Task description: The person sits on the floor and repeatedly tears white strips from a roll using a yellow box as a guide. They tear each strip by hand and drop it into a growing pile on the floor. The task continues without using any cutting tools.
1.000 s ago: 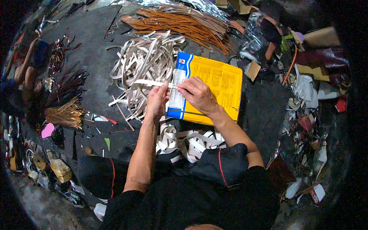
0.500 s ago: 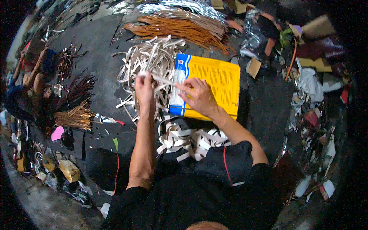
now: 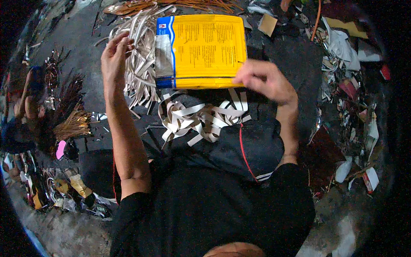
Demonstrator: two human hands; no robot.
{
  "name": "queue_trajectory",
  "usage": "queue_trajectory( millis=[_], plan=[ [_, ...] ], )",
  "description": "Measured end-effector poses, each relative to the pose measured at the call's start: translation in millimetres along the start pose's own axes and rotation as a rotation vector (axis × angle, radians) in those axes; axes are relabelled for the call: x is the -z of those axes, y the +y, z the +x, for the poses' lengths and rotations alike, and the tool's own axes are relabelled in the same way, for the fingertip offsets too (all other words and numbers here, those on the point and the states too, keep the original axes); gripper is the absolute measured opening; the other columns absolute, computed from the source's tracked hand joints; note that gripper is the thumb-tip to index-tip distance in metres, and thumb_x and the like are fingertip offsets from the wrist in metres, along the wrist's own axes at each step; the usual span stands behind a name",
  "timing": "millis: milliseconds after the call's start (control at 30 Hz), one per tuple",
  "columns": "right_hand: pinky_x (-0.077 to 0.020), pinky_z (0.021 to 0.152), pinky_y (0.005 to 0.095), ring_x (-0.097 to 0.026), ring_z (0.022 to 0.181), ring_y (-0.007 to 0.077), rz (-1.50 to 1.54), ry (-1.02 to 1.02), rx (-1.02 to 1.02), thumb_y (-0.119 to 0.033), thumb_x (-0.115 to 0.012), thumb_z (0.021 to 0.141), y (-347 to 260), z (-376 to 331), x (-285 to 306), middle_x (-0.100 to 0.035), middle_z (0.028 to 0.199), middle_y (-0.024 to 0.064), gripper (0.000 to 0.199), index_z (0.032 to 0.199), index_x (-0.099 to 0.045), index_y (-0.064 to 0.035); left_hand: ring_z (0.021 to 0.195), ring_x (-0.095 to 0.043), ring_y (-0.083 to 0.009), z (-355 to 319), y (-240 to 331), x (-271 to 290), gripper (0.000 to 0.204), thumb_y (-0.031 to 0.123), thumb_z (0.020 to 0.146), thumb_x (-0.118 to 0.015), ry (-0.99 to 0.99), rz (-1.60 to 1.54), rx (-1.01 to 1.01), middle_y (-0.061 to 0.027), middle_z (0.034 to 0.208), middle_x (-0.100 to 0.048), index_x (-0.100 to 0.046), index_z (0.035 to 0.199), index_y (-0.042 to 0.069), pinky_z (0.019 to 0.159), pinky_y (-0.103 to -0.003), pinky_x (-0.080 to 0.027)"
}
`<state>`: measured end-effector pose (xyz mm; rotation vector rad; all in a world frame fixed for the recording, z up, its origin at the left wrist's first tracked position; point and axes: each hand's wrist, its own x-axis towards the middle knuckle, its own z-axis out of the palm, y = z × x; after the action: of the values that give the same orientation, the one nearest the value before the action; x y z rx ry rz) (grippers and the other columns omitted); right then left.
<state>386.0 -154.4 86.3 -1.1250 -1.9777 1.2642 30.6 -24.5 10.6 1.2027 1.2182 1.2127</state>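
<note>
My left hand (image 3: 114, 58) is at the left edge of a tangled heap of whitish flat strips (image 3: 141, 64), its fingers curled closed beside them. What they pinch, if anything, is hard to make out. A yellow container (image 3: 209, 47) with a blue end, lying flat, is just right of the heap and partly over it. Over the container's near right corner is my right hand (image 3: 269, 81), fingers bent together and smeared by motion; I cannot make out anything in them. Closer to my lap, a looser bunch of white strips (image 3: 201, 118) lies in curls.
Brown strips (image 3: 180, 7) lie beyond the heap. A bundle of thin tan sticks (image 3: 72, 124) is on the left, near another person (image 3: 28, 94) at the far left. Scraps, including a white bag (image 3: 342, 47), litter the right side. A pink piece (image 3: 61, 149) lies at lower left.
My hands have parted: the left has gone left, the right has gone right, off the strip stretched between them. The view has shifted, so the container and heap appear higher and further left.
</note>
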Motion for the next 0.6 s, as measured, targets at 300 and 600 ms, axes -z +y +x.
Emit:
queue_trajectory(
  millis=[300, 600],
  plan=[
    [-0.0478, 0.082, 0.0353, -0.059, 0.094, 0.0224, -0.028, 0.232, -0.527, -0.021, -0.066, 0.084, 170, -130, -136, -0.063, 0.104, 0.0113, 0.024, 0.099, -0.066, -0.0015, 0.080, -0.057, -0.0092, -20, 13, -65, 0.025, 0.017, 0.095, -0.054, -0.182, 0.126, -0.093, -0.0042, 0.093, -0.067, -0.064, 0.114, 0.004, 0.072, -0.024, -0.045],
    [-0.0479, 0.079, 0.0401, -0.062, 0.087, 0.0311, -0.392, 0.269, -0.446, -0.021, -0.066, 0.080, 156, -119, -121, -0.065, 0.084, 0.0124, 0.019, 0.092, -0.068, -0.0060, 0.086, -0.058, -0.0121, -32, 9, -79, 0.025, 0.018, 0.094, -0.057, -0.374, 0.096, -0.109, -0.0037, 0.093, -0.064, -0.062, 0.115, 0.004, 0.076, -0.026, -0.046]
  ],
)
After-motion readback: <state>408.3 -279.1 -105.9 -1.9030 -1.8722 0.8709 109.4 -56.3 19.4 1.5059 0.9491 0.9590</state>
